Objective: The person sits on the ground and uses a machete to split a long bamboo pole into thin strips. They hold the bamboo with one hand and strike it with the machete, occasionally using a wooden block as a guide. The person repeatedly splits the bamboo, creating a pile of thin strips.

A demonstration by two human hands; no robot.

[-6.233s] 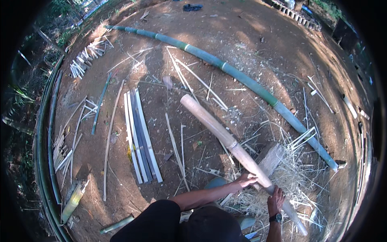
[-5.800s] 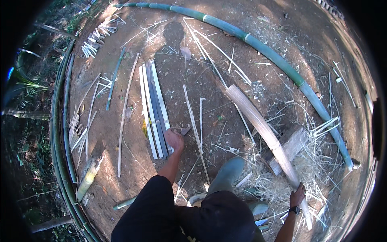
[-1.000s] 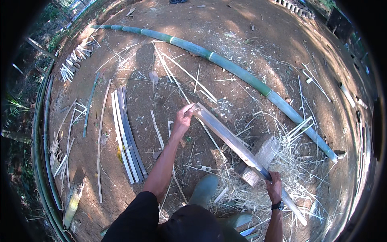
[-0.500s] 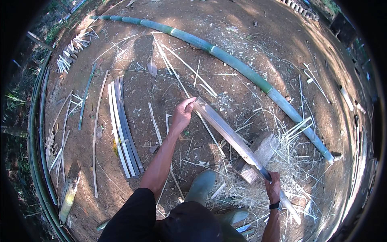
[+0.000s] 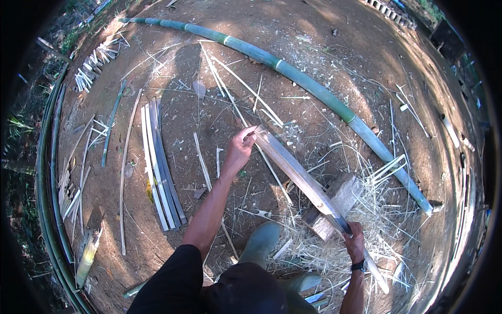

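Held at a slant before me is a long bamboo slat [image 5: 293, 170], with two lengthwise strips visible. My left hand [image 5: 242, 150] pinches its far end between thumb and fingers. At its near end my right hand [image 5: 355, 243], with a watch at the wrist, is closed round a knife [image 5: 377, 275]; its dark blade meets the slat and its long pale handle runs back past the wrist. How the fingers grip is partly hidden. Beneath the slat lies a wooden block [image 5: 340, 199], tilted on the ground.
A long green bamboo pole [image 5: 308, 83] curves across the far ground. Several split slats [image 5: 159, 172] lie together at left. Shavings [image 5: 381, 209] surround the block. A pile of short pieces [image 5: 94, 65] sits far left, bamboo poles [image 5: 47, 209] line the left edge. My boot [image 5: 261, 240] stands close to the block.
Almost nothing differs. My left hand and the slat's far end have shifted very slightly to the right; the view has moved a little too.
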